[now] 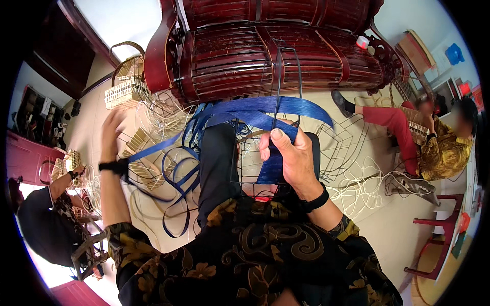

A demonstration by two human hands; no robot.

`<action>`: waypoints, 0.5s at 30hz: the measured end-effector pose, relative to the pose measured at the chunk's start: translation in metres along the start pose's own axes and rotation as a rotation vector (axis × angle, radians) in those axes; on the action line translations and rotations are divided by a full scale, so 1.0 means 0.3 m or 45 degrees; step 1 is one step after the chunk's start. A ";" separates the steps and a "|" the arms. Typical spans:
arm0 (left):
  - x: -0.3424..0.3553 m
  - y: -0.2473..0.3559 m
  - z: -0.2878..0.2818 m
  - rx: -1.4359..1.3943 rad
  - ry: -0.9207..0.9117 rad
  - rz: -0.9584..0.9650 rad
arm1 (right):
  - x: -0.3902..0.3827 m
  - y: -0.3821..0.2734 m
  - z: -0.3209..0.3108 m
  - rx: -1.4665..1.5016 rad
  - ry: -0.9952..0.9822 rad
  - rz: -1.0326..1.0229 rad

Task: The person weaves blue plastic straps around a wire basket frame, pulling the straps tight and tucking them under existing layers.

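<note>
My right hand [293, 153] is closed on a wide blue strap [273, 166], thumb on top, against the dark wire frame [245, 182] of a basket between my knees. The frame's tall wire handle [278, 76] rises above that hand. More of the blue strap [270, 105] crosses the handle wires and bends off to the right. Far out to the left, my left hand [111, 135] is raised and smeared by motion. A narrower blue strap [158, 148] runs toward its wrist; whether the fingers hold it is unclear. Loose blue loops [178, 188] hang beside my left leg.
A dark red wooden bench [229, 56] stands ahead. Woven baskets [125, 94], wooden slats [140, 145] and pale cord [360, 188] lie around the floor. One seated person [439, 137] works at right, another [51, 219] at left. A red stool [441, 234] stands right.
</note>
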State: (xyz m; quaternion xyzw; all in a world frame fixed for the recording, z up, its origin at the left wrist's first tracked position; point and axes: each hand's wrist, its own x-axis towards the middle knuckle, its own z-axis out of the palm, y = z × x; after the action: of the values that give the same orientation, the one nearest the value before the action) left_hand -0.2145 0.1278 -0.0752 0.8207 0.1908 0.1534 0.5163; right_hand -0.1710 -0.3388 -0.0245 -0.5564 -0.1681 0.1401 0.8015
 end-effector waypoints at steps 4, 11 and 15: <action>-0.057 0.450 0.439 -0.229 -0.816 0.492 | -0.002 -0.007 0.019 -0.078 0.014 -0.004; -0.014 0.554 0.616 -0.257 -1.230 0.410 | -0.012 -0.013 0.030 -0.025 0.044 0.040; 0.159 0.380 0.332 -0.108 -0.106 0.361 | 0.001 -0.004 0.022 0.013 0.021 -0.004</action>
State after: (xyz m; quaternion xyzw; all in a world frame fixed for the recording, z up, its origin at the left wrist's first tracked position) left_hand -0.1101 0.0269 -0.0112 0.8226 0.0449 0.1984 0.5310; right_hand -0.1734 -0.3335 -0.0212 -0.5533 -0.1617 0.1351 0.8059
